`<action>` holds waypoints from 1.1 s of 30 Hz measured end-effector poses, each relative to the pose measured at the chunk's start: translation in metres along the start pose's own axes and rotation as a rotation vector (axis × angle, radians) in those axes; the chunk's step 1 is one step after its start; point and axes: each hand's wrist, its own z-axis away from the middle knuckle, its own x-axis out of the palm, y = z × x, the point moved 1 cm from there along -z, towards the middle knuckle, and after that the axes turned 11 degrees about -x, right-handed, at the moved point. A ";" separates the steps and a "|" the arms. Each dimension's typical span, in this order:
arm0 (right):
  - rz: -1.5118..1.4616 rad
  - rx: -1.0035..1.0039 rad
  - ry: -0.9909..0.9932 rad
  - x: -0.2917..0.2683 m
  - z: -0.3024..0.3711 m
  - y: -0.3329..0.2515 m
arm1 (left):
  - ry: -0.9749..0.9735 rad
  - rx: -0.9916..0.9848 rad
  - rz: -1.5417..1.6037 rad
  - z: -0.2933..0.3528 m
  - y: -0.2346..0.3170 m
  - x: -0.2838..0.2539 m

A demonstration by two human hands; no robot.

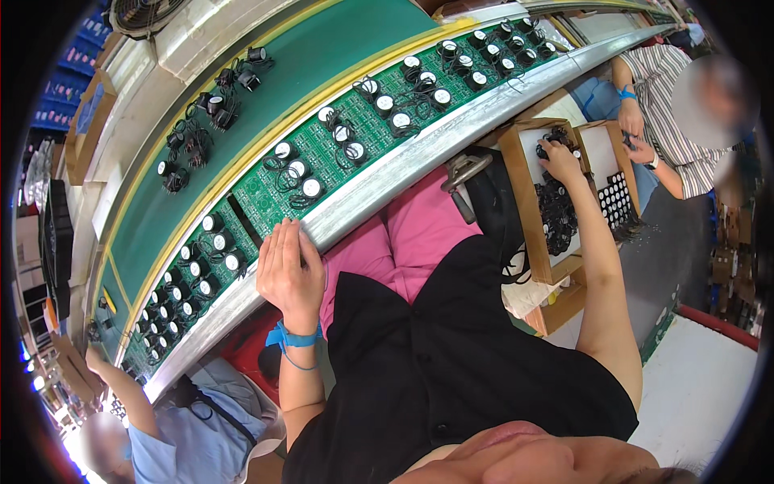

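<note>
My left hand (290, 270) lies flat at the aluminium rail (355, 208), fingers stretched out, its tips reaching the edge of a green circuit board (260, 198). A blue wrist strap (292, 335) is around that wrist. The board beside it carries several round black parts with white tops and black wires (296, 168). To the right, my right hand (559, 158) is inside a cardboard box (520, 189) among a heap of black wired parts (556, 210). Its fingers are bent at a small black part, partly hidden beneath them.
More loose wired parts (214, 105) lie on the green conveyor belt (310, 52). A second box holds rows of white-topped parts (614, 199). One co-worker in a striped shirt (657, 89) handles a dark part at right; another in light blue (193, 436) reaches toward the line at lower left.
</note>
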 end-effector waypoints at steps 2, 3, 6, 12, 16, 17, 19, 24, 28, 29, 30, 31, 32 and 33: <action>0.240 0.032 -0.095 0.007 -0.003 -0.009 | 0.008 0.000 -0.005 0.001 0.001 0.000; 0.227 0.009 -0.042 0.014 -0.004 -0.009 | 0.010 -0.006 -0.012 0.002 0.001 0.001; 0.073 -0.071 0.020 0.012 0.004 0.008 | 0.003 -0.007 -0.005 0.002 0.003 0.000; -0.276 -0.087 0.361 -0.053 0.025 -0.013 | 0.025 0.000 0.112 -0.002 0.007 -0.008; -0.842 -0.116 0.358 -0.122 0.054 -0.097 | -0.195 -0.313 0.564 0.007 0.024 -0.022; -0.842 -0.230 0.332 -0.135 0.053 -0.122 | -0.353 -0.520 0.902 0.006 0.037 -0.022; -0.787 -0.498 0.328 -0.157 0.055 -0.166 | -0.755 -0.602 1.399 0.000 0.058 -0.017; -0.716 -0.978 0.346 -0.175 0.032 -0.263 | -1.191 -0.703 1.907 -0.005 0.096 -0.004; -0.803 -0.972 0.374 -0.169 0.013 -0.298 | -1.071 -1.013 2.021 -0.006 0.075 -0.012; -0.811 -0.996 0.369 -0.171 0.011 -0.305 | -0.977 -1.052 2.028 -0.002 0.067 -0.012; -0.890 -0.966 0.269 -0.171 0.010 -0.311 | -0.886 -1.090 2.034 0.002 0.060 -0.013; -0.965 -0.932 0.167 -0.171 0.009 -0.317 | -0.797 -1.069 2.038 0.005 0.055 -0.013; -0.968 -0.950 0.159 -0.172 0.008 -0.322 | -0.773 -1.072 2.038 0.007 0.051 -0.016; -1.003 -0.968 0.115 -0.173 0.007 -0.326 | -0.723 -1.066 1.987 0.008 0.048 -0.021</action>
